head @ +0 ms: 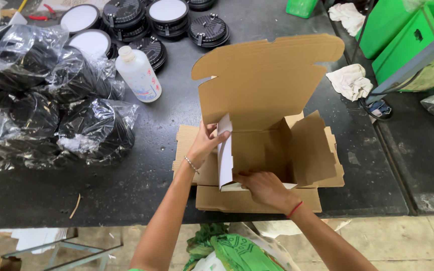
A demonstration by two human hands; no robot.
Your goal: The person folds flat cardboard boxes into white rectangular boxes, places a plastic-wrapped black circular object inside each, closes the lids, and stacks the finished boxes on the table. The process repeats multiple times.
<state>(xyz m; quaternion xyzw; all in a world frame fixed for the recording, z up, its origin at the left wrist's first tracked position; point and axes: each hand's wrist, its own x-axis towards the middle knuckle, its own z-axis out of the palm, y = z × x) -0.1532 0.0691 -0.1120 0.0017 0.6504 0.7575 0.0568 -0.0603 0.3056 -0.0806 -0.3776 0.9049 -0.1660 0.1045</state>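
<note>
**Head view: both hands fold one box**

The head view shows a dark tabletop (141,195). A brown cardboard box (262,145) sits near its front edge, right in front of the person. Its big lid stands up at the back. The long side runs left to right. The left hand (204,143) pinches the white side flap (225,155), which stands upright. The right hand (262,186) presses flat on the front wall, just beside that flap. Bagged black lamps (94,128) and a white bottle (139,75) lie well apart on the left.
</note>
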